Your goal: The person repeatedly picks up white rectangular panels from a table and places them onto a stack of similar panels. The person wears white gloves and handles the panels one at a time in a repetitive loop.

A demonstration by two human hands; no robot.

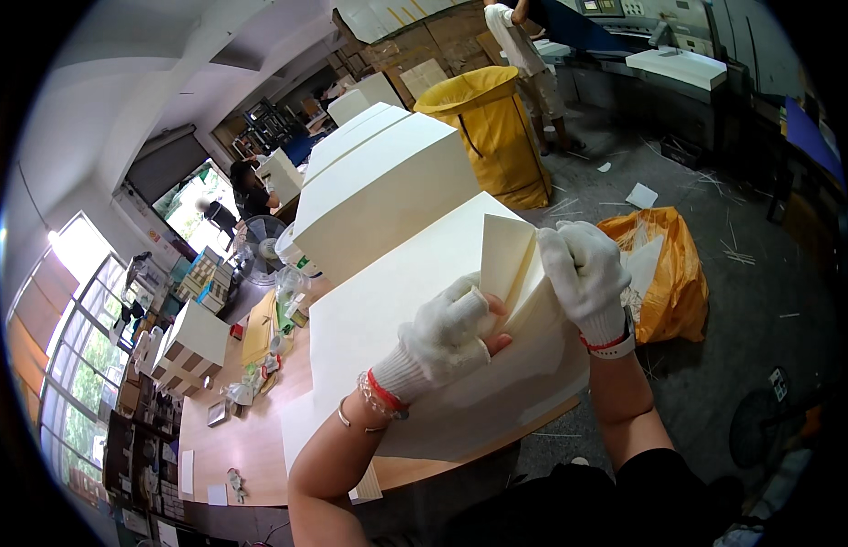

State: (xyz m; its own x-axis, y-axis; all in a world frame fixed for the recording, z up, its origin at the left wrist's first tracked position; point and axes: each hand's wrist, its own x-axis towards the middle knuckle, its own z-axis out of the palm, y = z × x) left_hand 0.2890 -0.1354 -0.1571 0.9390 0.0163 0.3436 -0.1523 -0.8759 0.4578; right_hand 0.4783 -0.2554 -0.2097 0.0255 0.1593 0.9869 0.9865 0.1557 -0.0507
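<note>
A stack of large white paper sheets [387,292] lies on the table in front of me, its right corner lifted and bent so a flap of paper [503,251] stands up between my hands. My right hand [584,278], in a white knit glove, is closed on the sheets' raised right edge. Beside the flap is my left hand [451,333], its glove leaving some fingertips bare. Its fingers curl against the lifted sheets, closed on their edge. How many sheets each hand grips is hidden.
Tall white paper stacks [387,191] stand beyond on the wooden table [251,447]. To the right are an orange bag [681,283] of paper scraps and a big yellow bin bag [497,137]. A fan [260,248] stands left; a person [524,55] works near a machine.
</note>
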